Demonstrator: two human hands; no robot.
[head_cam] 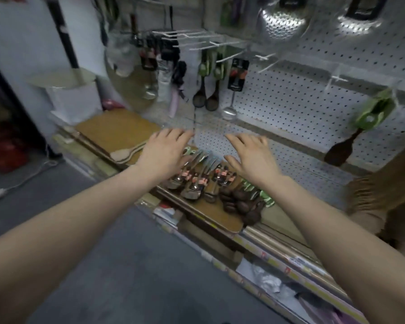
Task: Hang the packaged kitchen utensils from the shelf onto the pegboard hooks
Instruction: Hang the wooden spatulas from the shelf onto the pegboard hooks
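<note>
Packaged metal utensils (198,177) are lying heaped on the shelf (222,220) at the frame's centre, with dark wooden spoons (242,202) just beside them to the right. You are reaching over them, your left hand (165,150) and right hand (250,155) both spread flat, fingers straight, gripping nothing. Behind, the pegboard (297,99) is filling the upper right, white hooks (197,40) jutting out above hanging ladles (205,99).
</note>
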